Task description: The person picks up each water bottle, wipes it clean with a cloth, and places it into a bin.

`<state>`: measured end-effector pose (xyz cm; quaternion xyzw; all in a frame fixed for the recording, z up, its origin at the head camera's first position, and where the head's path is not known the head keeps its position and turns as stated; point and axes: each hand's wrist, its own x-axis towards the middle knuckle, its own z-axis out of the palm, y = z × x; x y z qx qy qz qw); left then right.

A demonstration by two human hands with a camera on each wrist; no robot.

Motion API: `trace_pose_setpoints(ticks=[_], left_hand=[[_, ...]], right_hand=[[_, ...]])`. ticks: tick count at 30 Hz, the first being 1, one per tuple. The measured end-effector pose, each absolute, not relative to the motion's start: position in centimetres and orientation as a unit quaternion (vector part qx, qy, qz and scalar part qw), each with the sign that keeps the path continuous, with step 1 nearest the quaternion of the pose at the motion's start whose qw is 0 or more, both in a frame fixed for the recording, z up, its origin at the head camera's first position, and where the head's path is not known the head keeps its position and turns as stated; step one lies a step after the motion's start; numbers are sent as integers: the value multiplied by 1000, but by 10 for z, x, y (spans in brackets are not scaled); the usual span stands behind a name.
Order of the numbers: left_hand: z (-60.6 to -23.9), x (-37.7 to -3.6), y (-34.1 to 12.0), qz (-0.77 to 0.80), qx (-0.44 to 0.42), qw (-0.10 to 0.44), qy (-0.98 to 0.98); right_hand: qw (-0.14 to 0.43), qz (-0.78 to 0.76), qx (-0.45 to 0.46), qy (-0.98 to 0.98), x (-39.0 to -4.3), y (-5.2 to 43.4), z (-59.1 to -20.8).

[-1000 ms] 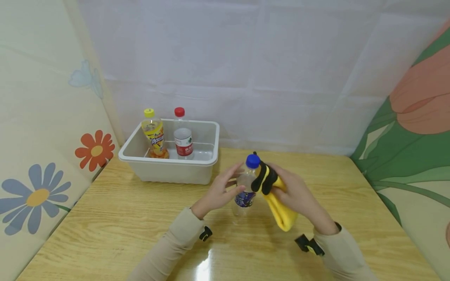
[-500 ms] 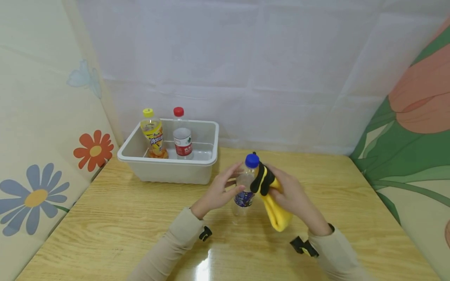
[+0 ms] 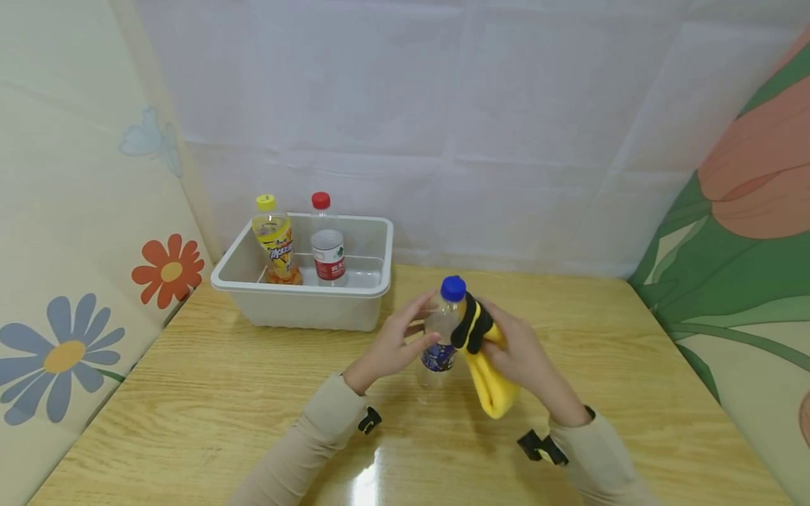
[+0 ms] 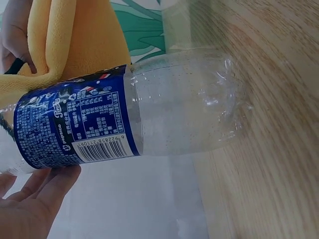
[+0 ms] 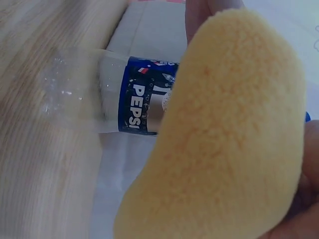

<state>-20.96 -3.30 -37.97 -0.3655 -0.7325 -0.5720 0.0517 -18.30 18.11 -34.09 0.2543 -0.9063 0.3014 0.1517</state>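
Hands point(image 3: 455, 348) gripping bottle point(image 3: 441, 337), yellow cloth point(image 3: 490, 383)

I see beige long sleeves point(image 3: 316, 429) on both arms. A black clip-like strap point(image 3: 370, 420) sits at the left wrist; a black-and-yellow one point(image 3: 538, 448) at the right.
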Motion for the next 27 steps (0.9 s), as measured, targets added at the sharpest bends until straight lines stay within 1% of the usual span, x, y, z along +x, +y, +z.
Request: trace_pose_setpoints(ticks=[1,6,8,10,20,27], left_hand=[[-375,-207,-33,-572,-365,51,-733],[-377,-208,-32,-574,-364,50,-731],[-385,-213,-32,-575,-368,55,-729],[-386,-213,-33,-574,-369,58,-728],[-387,-214,-32,-576,-372,62,-725],[-386,-213,-32,-579,-371,63,-723]], right_hand=[[152,304,254,-906,-183,181,-342],[149,320,245,-903,-183,180,-344],[146,327,241,-902,-182,179,-345],[143,335,236,-901,-182,178,-347],[157,364,233,-888,-183,180,-359],[140,382,228,-884,-185,181,-363]])
